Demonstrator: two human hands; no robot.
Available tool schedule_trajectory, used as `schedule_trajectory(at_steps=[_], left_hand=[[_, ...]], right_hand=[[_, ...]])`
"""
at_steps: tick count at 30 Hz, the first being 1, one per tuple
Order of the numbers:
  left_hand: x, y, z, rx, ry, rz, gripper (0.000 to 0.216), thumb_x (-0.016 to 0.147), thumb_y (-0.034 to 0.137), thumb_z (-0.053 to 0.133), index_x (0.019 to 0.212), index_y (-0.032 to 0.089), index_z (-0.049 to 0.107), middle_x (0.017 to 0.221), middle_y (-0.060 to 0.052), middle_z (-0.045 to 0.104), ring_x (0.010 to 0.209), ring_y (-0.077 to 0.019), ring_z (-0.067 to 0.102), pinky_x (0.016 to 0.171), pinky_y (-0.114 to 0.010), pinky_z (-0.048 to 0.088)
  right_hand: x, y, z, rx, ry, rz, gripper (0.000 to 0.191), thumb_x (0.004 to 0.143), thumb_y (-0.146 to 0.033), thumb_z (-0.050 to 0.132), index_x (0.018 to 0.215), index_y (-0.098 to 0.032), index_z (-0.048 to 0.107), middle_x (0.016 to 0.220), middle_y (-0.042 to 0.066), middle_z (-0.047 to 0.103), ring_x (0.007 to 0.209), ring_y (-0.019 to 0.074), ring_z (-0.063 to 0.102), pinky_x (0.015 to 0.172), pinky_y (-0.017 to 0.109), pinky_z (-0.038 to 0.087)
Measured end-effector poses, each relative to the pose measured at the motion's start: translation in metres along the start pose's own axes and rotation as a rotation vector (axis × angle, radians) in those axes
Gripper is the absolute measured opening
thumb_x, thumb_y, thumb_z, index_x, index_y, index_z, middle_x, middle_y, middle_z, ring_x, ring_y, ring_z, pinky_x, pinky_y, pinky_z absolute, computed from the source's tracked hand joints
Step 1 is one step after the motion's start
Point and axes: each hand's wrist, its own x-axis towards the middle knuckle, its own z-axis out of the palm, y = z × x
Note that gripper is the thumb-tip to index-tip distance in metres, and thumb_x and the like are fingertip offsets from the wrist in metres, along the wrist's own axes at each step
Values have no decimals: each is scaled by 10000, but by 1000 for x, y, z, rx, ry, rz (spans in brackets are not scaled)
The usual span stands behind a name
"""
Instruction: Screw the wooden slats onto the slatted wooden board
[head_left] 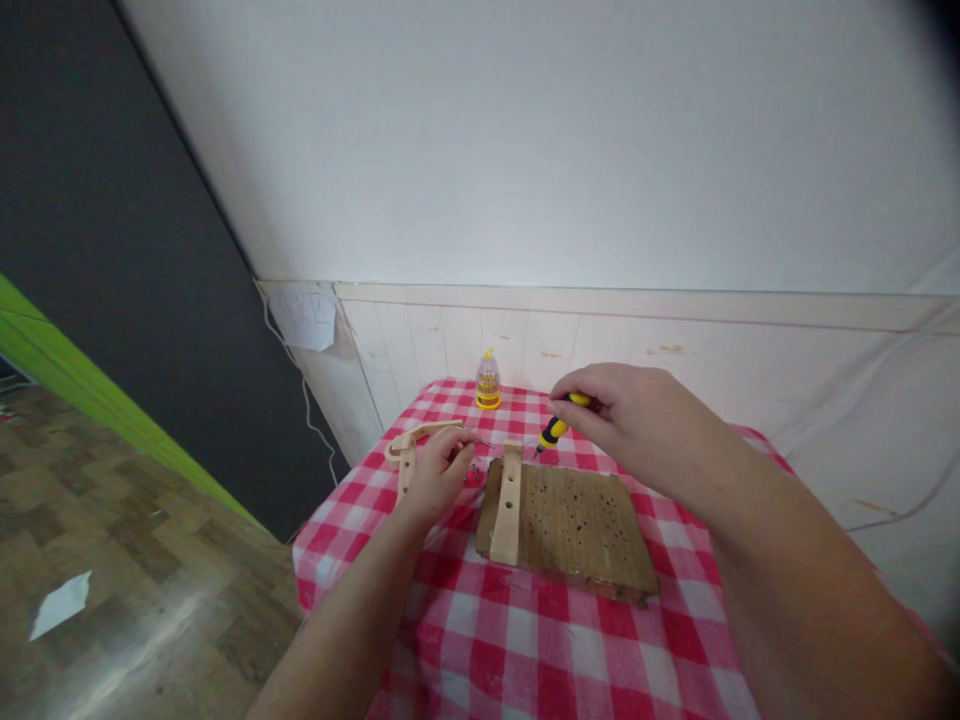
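Observation:
My right hand (619, 400) grips a yellow and black screwdriver (553, 433) near the top of its handle. The screwdriver slants down to the left, its tip by the far edge of a brown wooden board (589, 520) dotted with small holes. Across the board's left part lies a pale wooden strip (507, 525) with several holes. Left of the board, my left hand (442, 468) is closed in a pinch; what its fingertips hold is too small to make out. Pale wooden pieces (431, 429) lie beside and partly behind that hand.
A clear cone-shaped container with a yellow base (488, 398) stands at the table's back. The red-and-white checked tablecloth (480, 620) covers the table, which is against a white wall (540, 180). A cable (309, 410) hangs at the left; paper (61, 605) lies on the floor.

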Motion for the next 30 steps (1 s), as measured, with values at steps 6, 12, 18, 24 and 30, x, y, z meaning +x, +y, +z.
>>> schedule_trajectory(at_steps=[6, 12, 18, 24, 30], left_hand=[[-2, -11, 2, 311, -160, 0, 218, 811, 160, 523, 962, 195, 677, 974, -58, 637, 897, -179, 570, 792, -291, 440], [-5, -16, 1, 336, -225, -96, 197, 782, 153, 544, 900, 177, 700, 868, -66, 672, 823, -195, 591, 743, -302, 444], [-7, -5, 5, 424, -289, -121, 239, 787, 112, 470, 835, 167, 697, 860, -86, 682, 784, -206, 596, 744, -317, 447], [-11, -9, 13, 430, -336, -225, 210, 773, 97, 471, 742, 167, 667, 789, -87, 669, 745, -207, 601, 736, -321, 441], [-11, -11, 14, 435, -306, -214, 225, 797, 108, 466, 648, 155, 627, 742, -86, 643, 692, -193, 584, 700, -315, 430]], right_hand=[[1, -6, 8, -22, -24, -22, 189, 878, -264, 505, 875, -185, 676, 852, 33, 678, 737, 135, 596, 666, 248, 405], [4, -14, 26, -40, -157, -15, 210, 891, -265, 482, 820, -177, 658, 828, 33, 667, 727, 140, 585, 651, 250, 388], [5, -6, 38, -30, -153, -35, 241, 903, -226, 421, 822, -165, 639, 852, 54, 644, 770, 156, 575, 696, 276, 407], [5, -1, 38, -23, 12, -64, 234, 903, -157, 365, 856, -134, 593, 897, 83, 588, 836, 163, 551, 777, 297, 423], [8, -1, 42, -27, 15, -86, 212, 887, -143, 381, 847, -130, 588, 867, 81, 582, 814, 165, 544, 766, 305, 431]])
